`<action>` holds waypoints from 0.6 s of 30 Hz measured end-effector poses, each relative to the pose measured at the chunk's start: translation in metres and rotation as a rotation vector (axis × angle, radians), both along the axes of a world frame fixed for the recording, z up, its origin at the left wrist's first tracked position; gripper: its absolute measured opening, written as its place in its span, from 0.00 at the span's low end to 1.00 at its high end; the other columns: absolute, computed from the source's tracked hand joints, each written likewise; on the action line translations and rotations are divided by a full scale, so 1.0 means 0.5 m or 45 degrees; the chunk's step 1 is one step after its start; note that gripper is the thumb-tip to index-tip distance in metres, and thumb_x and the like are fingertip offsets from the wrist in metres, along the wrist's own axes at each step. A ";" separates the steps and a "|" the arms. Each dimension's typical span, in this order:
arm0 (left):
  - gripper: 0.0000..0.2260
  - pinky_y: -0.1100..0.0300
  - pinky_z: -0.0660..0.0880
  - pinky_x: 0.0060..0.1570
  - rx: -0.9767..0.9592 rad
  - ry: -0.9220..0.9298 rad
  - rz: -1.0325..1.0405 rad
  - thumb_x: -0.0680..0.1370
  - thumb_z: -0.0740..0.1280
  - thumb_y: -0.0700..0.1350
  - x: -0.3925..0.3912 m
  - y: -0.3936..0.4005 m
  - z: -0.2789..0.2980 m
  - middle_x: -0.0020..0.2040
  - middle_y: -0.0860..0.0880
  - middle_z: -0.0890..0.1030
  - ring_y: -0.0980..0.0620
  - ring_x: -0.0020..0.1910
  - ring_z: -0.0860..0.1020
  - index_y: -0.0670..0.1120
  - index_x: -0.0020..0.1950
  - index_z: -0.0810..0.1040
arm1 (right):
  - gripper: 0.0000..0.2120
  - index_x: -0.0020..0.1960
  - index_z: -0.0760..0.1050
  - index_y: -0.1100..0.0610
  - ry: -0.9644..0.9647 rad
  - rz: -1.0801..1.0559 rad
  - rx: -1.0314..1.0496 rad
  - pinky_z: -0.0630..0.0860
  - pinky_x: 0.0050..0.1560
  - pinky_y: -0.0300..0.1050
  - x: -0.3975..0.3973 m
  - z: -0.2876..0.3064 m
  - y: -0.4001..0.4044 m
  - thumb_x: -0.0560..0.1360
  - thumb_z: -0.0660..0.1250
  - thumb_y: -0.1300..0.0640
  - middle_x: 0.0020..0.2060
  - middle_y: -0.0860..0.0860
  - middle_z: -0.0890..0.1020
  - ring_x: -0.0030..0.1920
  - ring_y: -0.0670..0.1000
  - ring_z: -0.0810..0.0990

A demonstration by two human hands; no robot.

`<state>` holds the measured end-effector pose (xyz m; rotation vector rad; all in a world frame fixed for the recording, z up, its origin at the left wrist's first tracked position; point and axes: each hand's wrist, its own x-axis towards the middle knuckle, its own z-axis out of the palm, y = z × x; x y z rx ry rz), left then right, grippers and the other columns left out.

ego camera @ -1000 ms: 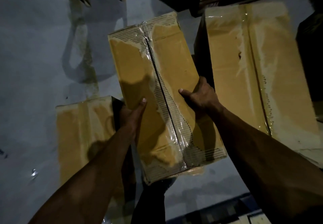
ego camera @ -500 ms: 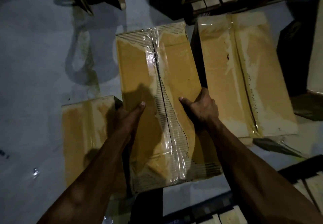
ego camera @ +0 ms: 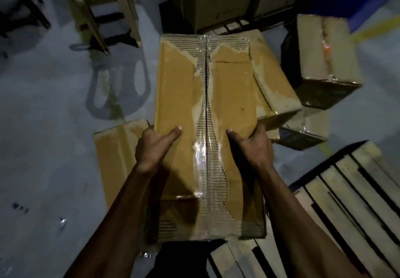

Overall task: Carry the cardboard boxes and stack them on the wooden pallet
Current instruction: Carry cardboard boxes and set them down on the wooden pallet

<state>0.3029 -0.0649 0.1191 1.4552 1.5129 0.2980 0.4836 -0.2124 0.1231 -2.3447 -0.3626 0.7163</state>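
Observation:
I hold a long cardboard box (ego camera: 179, 95) with a taped, torn top seam in front of me, lifted off the floor. My left hand (ego camera: 154, 147) grips its left edge with the thumb lying on top. On the box's right edge, my right hand (ego camera: 252, 145) grips it the same way. The wooden pallet (ego camera: 350, 193), bare pale slats, lies at the lower right, its near corner under the box's near end. Other cardboard boxes sit on the floor: one at the left (ego camera: 114, 154), one behind the held box at the right (ego camera: 270, 71).
A smaller box (ego camera: 324, 61) rests tilted on another box (ego camera: 307, 130) at the right. Larger cartons (ego camera: 216, 0) stand on a second pallet at the top. Plastic chair legs (ego camera: 104, 17) stand top left on grey concrete floor (ego camera: 43, 126).
The view has swung right and the box has turned square to me. The wooden pallet has come into sight at the lower right. Both hands keep the same grip.

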 end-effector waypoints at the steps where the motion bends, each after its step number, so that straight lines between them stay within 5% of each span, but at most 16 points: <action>1: 0.36 0.47 0.80 0.54 0.043 -0.017 -0.033 0.58 0.72 0.75 -0.019 -0.030 0.020 0.48 0.54 0.86 0.47 0.48 0.84 0.52 0.57 0.82 | 0.40 0.73 0.62 0.51 -0.017 -0.038 0.026 0.71 0.65 0.59 -0.030 0.021 -0.041 0.70 0.70 0.32 0.67 0.55 0.75 0.66 0.62 0.74; 9: 0.38 0.46 0.80 0.54 0.209 -0.025 -0.332 0.60 0.68 0.75 -0.160 -0.273 0.189 0.53 0.50 0.84 0.43 0.49 0.83 0.52 0.60 0.78 | 0.43 0.75 0.62 0.51 -0.099 -0.272 0.082 0.72 0.63 0.57 -0.237 0.201 -0.348 0.69 0.69 0.30 0.67 0.55 0.75 0.65 0.61 0.74; 13: 0.43 0.44 0.76 0.59 0.311 0.046 -0.607 0.66 0.69 0.73 -0.193 -0.379 0.241 0.65 0.45 0.79 0.38 0.59 0.79 0.55 0.75 0.61 | 0.40 0.74 0.62 0.49 -0.135 -0.431 0.048 0.71 0.62 0.57 -0.320 0.256 -0.479 0.70 0.68 0.30 0.65 0.56 0.76 0.65 0.63 0.74; 15: 0.47 0.46 0.75 0.61 0.351 0.047 -0.756 0.70 0.69 0.71 -0.198 -0.421 0.252 0.70 0.44 0.75 0.37 0.63 0.77 0.59 0.80 0.48 | 0.43 0.77 0.56 0.45 -0.179 -0.490 0.028 0.71 0.63 0.59 -0.353 0.265 -0.529 0.70 0.67 0.29 0.66 0.56 0.75 0.65 0.63 0.74; 18: 0.48 0.49 0.74 0.58 0.365 0.025 -0.967 0.71 0.68 0.71 -0.197 -0.471 0.258 0.73 0.44 0.73 0.39 0.65 0.76 0.63 0.80 0.41 | 0.46 0.79 0.44 0.40 -0.230 -0.582 0.001 0.71 0.64 0.61 -0.397 0.269 -0.595 0.71 0.65 0.28 0.67 0.57 0.76 0.64 0.64 0.75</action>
